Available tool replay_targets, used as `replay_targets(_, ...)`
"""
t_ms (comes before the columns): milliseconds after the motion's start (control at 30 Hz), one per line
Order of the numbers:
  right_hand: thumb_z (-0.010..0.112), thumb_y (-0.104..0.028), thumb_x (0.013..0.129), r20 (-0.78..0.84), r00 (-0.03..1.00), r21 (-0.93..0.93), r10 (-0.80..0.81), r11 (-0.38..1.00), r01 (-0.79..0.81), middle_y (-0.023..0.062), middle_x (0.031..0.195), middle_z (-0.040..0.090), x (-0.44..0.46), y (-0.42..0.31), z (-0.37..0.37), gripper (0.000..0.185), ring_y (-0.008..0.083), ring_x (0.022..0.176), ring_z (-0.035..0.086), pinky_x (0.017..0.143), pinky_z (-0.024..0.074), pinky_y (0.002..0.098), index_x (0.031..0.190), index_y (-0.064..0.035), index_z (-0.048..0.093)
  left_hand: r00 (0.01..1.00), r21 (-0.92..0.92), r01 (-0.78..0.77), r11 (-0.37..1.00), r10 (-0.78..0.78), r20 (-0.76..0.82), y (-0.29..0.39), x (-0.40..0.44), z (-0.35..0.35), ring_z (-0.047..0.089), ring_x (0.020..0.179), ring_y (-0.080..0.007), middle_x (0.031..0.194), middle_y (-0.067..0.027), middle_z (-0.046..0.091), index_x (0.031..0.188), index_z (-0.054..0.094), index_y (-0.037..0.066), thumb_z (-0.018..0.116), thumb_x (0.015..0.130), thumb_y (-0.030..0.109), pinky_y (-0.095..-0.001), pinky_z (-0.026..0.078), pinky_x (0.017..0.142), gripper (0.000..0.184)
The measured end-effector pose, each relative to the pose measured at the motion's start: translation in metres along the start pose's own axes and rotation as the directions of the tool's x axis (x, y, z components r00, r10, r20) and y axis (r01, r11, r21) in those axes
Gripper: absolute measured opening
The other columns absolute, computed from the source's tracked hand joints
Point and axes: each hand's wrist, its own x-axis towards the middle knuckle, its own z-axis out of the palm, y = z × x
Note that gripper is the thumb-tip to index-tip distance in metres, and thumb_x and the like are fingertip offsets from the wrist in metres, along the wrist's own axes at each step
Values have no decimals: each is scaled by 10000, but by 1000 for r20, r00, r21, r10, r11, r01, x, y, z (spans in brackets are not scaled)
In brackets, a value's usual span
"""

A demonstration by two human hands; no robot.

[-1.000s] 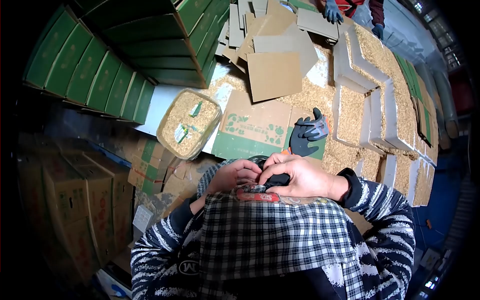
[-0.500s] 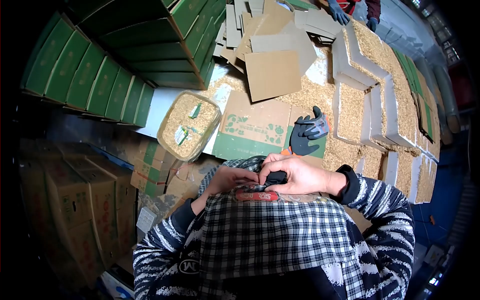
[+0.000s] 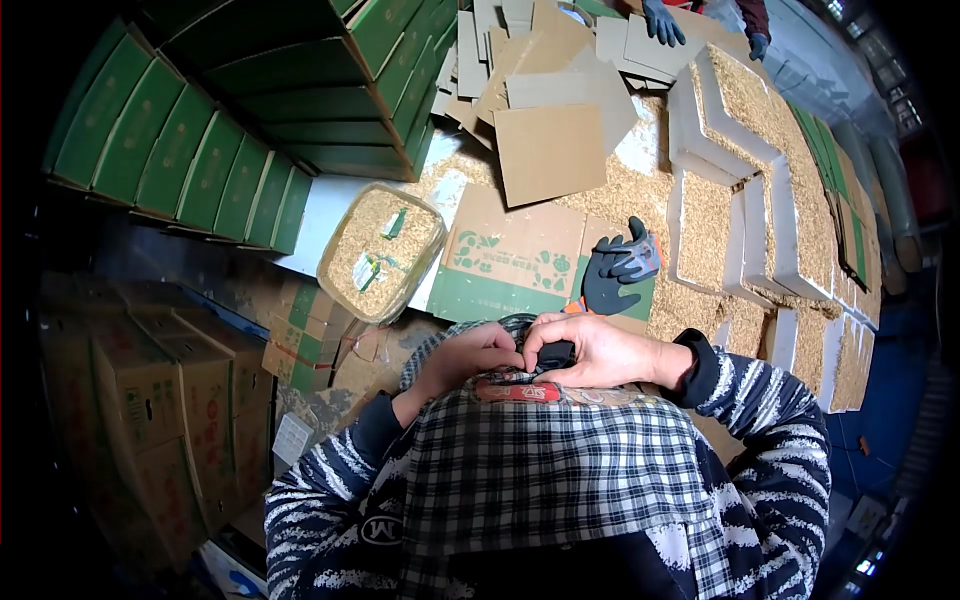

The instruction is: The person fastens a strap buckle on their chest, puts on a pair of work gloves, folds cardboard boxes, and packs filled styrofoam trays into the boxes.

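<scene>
Both my hands meet in front of my body, at the upper edge of a black-and-white checked apron (image 3: 560,455) with a red printed patch (image 3: 517,391). My right hand (image 3: 600,352) is closed, thumb and fingers around a small black object (image 3: 553,355) whose kind I cannot make out. Beside it, my left hand (image 3: 468,355) has its fingers pinched together, almost touching the right fingertips; whatever is between them is hidden. Just beyond lies a pair of grey work gloves (image 3: 613,272) with orange cuffs, on a printed cardboard sheet (image 3: 510,250).
A tub of wood shavings (image 3: 382,250) with small packets stands on the table. Shaving-filled white boxes (image 3: 710,230) line the right. Cardboard pieces (image 3: 550,155) lie behind. Green cartons (image 3: 330,100) are stacked left, brown cartons (image 3: 150,390) below. Another person's gloved hand (image 3: 663,22) is at the back.
My left fingers have curled in more tightly beside the black object. My right hand has hardly moved. At the back, the other person's gloved hands have shifted slightly away from the boxes.
</scene>
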Motion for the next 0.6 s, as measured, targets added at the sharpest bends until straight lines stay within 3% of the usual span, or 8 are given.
replay_targets(100,743,-130,825,-5,1000,30,-3,1000,3,32,990,600,0,4,1,180,172,988,567,908,445,297,971,-81,650,993,-152,115,982,-117,-1,-3,-1,5,588,870,-104,947,-24,599,1008,708,66,665,814,34,-204,471,752,201)
replay_targets(233,736,-122,831,-7,1000,58,-14,998,14,23,981,590,0,6,0,161,170,994,553,916,432,295,963,-84,653,997,-182,71,981,-76,-17,-6,3,5,593,864,-100,949,-28,600,1009,703,45,683,794,20,-205,478,760,216)
replay_targets(300,733,-116,832,-9,1000,69,-19,997,19,25,979,587,0,7,1,157,171,996,549,919,429,295,964,-84,654,999,-280,38,959,-39,3,-13,5,5,600,857,-107,957,-35,604,995,701,29,686,784,2,-207,487,756,213)
replay_targets(600,703,-79,824,-22,1000,151,-1,989,5,37,966,578,-1,10,4,145,171,959,557,892,440,292,964,-89,664,994,-210,91,973,-75,83,-9,10,-1,611,896,-127,989,-60,607,947,664,0,641,811,-28,-225,497,799,140)
